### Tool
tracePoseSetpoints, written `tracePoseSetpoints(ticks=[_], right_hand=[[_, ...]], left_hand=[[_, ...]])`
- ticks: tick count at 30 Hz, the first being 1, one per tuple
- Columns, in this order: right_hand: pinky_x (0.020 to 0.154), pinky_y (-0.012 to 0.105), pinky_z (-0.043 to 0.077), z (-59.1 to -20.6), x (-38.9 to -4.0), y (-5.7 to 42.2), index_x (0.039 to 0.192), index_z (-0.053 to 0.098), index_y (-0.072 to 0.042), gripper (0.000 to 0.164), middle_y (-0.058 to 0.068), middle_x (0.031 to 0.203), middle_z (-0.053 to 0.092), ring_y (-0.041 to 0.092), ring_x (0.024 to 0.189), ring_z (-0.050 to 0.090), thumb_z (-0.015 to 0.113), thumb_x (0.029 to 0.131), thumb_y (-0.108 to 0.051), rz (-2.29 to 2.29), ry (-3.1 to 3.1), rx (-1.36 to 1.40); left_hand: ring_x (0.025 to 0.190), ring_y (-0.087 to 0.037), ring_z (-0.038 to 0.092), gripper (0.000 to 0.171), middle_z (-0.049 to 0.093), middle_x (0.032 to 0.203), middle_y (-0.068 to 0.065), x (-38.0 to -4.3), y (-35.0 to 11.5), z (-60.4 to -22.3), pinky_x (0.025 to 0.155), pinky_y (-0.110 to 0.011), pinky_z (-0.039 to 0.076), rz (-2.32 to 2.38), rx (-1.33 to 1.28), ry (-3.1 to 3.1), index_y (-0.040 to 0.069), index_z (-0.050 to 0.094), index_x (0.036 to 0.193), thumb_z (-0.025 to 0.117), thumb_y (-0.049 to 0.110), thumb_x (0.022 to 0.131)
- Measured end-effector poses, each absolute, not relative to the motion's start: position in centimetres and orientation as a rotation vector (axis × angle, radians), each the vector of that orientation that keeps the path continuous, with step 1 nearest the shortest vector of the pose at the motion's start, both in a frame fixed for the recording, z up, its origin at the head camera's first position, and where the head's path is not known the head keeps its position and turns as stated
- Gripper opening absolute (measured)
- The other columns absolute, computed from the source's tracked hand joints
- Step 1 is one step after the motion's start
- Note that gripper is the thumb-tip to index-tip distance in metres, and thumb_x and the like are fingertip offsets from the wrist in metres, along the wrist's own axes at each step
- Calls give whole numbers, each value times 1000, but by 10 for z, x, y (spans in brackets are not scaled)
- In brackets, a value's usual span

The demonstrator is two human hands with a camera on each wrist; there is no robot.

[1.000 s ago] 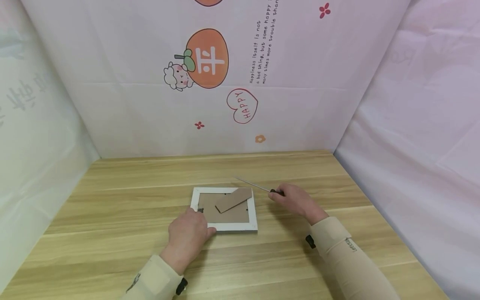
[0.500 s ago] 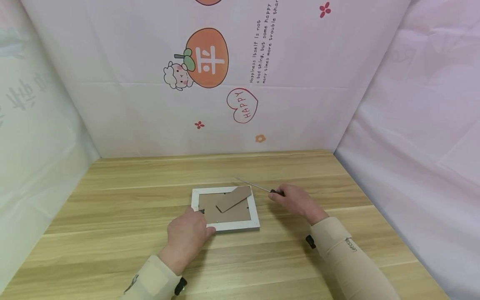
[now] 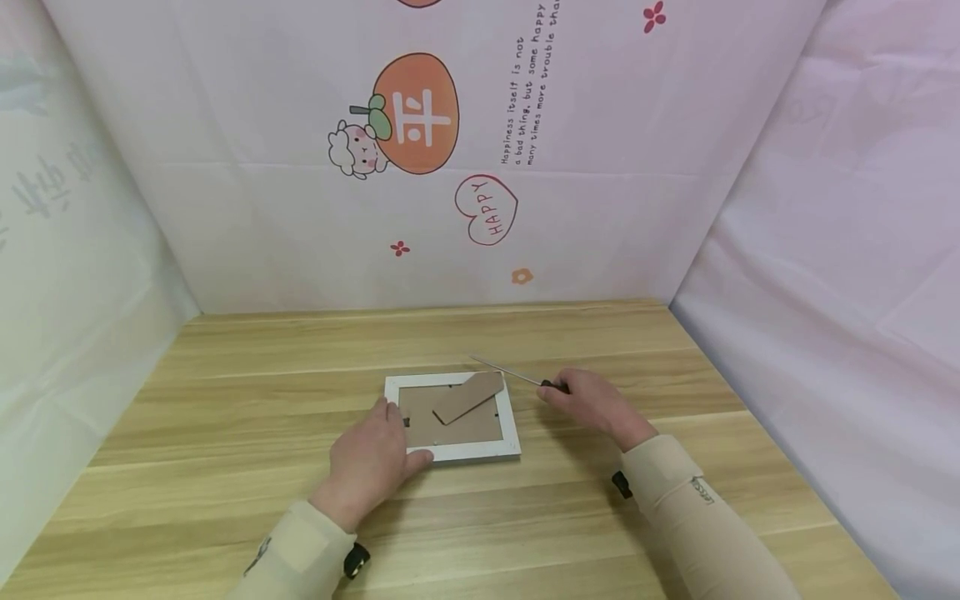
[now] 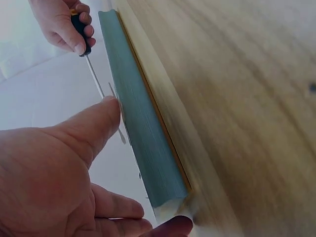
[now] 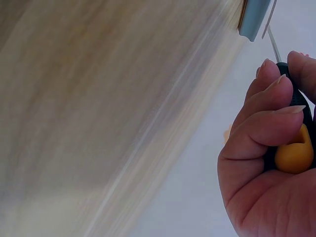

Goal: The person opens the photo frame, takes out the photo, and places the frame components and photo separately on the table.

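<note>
A white-edged picture frame point(image 3: 457, 452) lies back up on the wooden table. Its brown backing board point(image 3: 420, 402) carries a slanted easel leg point(image 3: 471, 398) and small dark tabs round the edge. My left hand point(image 3: 367, 462) rests at the near left corner. Its thumb lies straight along the front edge and its fingers at the left side; in the left wrist view the thumb tip touches the frame's blue-grey side point(image 4: 140, 118). To the right, my right hand point(image 3: 596, 404) grips the dark handle of a screwdriver point(image 3: 510, 370), whose thin shaft points left beyond the frame's far edge.
The wooden table point(image 3: 247, 383) meets a printed white cloth wall point(image 3: 285, 242) at the back. More white cloth point(image 3: 847, 258) hangs along the right side, and another sheet on the left.
The frame has turned slightly, its right side shifting away from me. My left hand has slid a little left, its fingers drawing back from the backing board. The right hand and screwdriver have stayed put.
</note>
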State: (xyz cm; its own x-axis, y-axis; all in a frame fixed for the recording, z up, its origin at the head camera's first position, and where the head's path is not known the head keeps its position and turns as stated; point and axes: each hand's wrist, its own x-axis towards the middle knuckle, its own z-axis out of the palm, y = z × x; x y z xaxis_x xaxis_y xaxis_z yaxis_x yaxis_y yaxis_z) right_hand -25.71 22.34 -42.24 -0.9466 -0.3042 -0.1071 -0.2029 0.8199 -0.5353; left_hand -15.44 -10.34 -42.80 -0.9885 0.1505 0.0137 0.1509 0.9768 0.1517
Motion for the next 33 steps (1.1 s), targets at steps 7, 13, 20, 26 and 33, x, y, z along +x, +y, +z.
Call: tracePoseSetpoints(ticks=[7, 13, 20, 26, 33], right_hand=[[53, 32, 36, -425, -257, 224, 78, 55, -12, 41, 1, 68, 46, 18, 60, 43, 56, 94, -50, -803, 2820, -387], [54, 33, 38, -425, -256, 226, 79, 56, -13, 40, 1, 69, 48, 18, 62, 45, 57, 93, -50, -811, 2813, -376], [55, 33, 40, -423, -255, 225, 80, 57, -13, 39, 2, 69, 49, 19, 62, 46, 56, 94, -50, -813, 2818, -385], [57, 34, 42, -419, -254, 224, 84, 60, -14, 38, 2, 73, 52, 19, 65, 48, 55, 94, -50, -803, 2824, -401], [59, 34, 42, -413, -252, 223, 87, 61, -14, 37, 2, 76, 54, 18, 67, 49, 55, 94, -51, -790, 2820, -407]], left_hand=[[116, -43, 55, 91, 40, 147, -31, -161, -107, -430, 78, -49, 56, -277, -284, -3138, -13, 43, 137, 63, 59, 85], [115, -42, 56, 88, 43, 145, -29, -165, -109, -432, 81, -49, 55, -293, -294, -3149, -11, 48, 134, 64, 60, 84], [104, -40, 62, 88, 46, 144, -27, -168, -108, -432, 66, -47, 56, -294, -240, -3166, -9, 53, 129, 68, 61, 79], [106, -40, 61, 91, 45, 144, -27, -168, -108, -433, 67, -47, 56, -316, -215, -3165, -10, 52, 130, 69, 62, 78], [113, -43, 57, 95, 42, 145, -31, -168, -110, -433, 81, -50, 55, -367, -235, -3158, -15, 48, 131, 70, 61, 78]])
